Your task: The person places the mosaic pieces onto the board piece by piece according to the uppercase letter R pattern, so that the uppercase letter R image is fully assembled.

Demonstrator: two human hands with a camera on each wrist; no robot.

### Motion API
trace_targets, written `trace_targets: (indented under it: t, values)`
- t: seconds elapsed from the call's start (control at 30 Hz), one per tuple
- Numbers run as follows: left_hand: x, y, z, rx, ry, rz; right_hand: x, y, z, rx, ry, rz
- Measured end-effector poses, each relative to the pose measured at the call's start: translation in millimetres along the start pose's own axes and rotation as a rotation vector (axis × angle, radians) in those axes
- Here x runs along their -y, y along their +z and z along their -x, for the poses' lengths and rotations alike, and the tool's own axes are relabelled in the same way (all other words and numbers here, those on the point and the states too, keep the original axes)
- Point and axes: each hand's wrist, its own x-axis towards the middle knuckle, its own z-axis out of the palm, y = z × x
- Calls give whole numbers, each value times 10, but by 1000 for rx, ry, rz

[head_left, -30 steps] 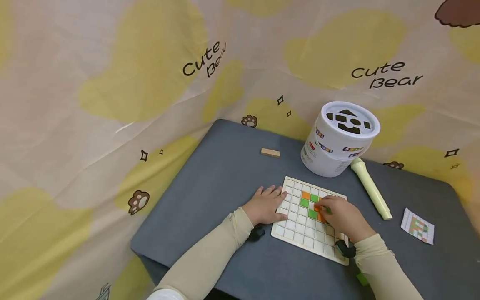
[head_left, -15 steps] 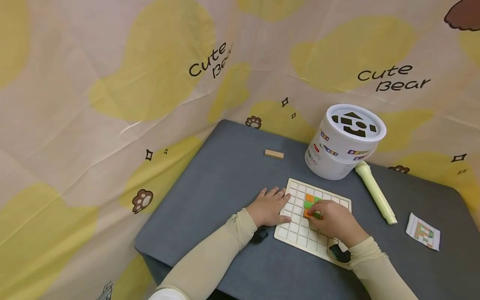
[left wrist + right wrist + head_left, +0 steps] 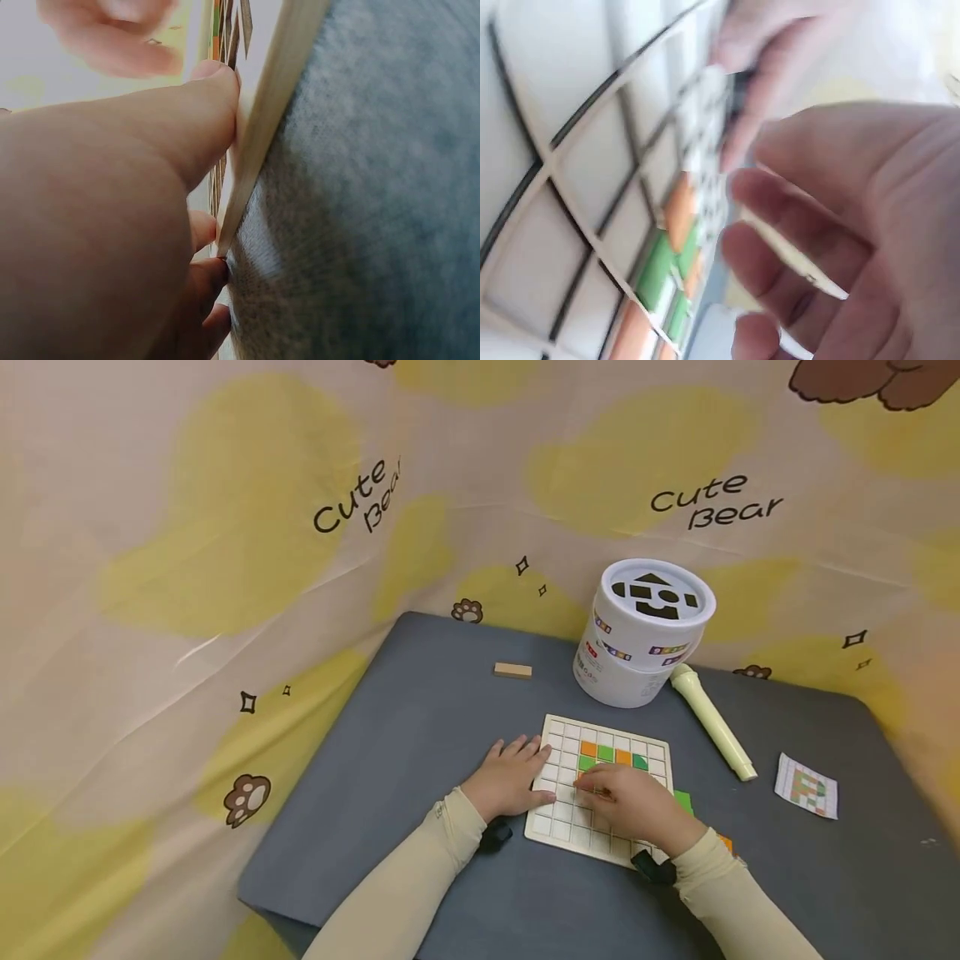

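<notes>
A wooden grid board (image 3: 553,823) with white squares lies on the grey table. Along its left edge rests my left hand (image 3: 504,781), fingers spread; in the left wrist view the thumb (image 3: 210,105) presses the rim. My right hand (image 3: 641,802) hovers over the middle of the grid, its fingers loosely bent with nothing visible between them in the right wrist view. Just by the fingertips sits an orange tile (image 3: 679,212), bordering a green tile (image 3: 655,270). In the upper rows are an orange tile (image 3: 588,748), a green tile (image 3: 605,752) and a dark green rounded tile (image 3: 640,762). My right hand covers part of the grid.
Behind the board stands a white bucket (image 3: 630,677) with a shape-cut lid. A pale yellow stick (image 3: 716,727) and a printed pattern card (image 3: 806,787) lie to the right, a wooden block (image 3: 513,671) at the back. A loose green tile (image 3: 683,802) shows beside my right hand.
My right hand brought an orange tile leftward across the grid, set it below the green one and let go. The left hand stayed at the board's edge. The head view shifted.
</notes>
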Motion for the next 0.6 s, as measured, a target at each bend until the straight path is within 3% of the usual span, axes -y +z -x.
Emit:
trace_targets:
  t: [0.1, 0.23, 0.47, 0.6]
  values:
    - [11, -10, -8, 7, 2, 17, -66, -126, 207, -70, 51, -44]
    - [31, -17, 34, 14, 1, 42, -215, -291, 579, -118, 177, -9]
    - [27, -31, 17, 14, 11, 55, -582, -331, 1220, -4, 467, 39]
    - [15, -37, 4, 17, 11, 63, -710, -261, 1388, 19, 545, 76]
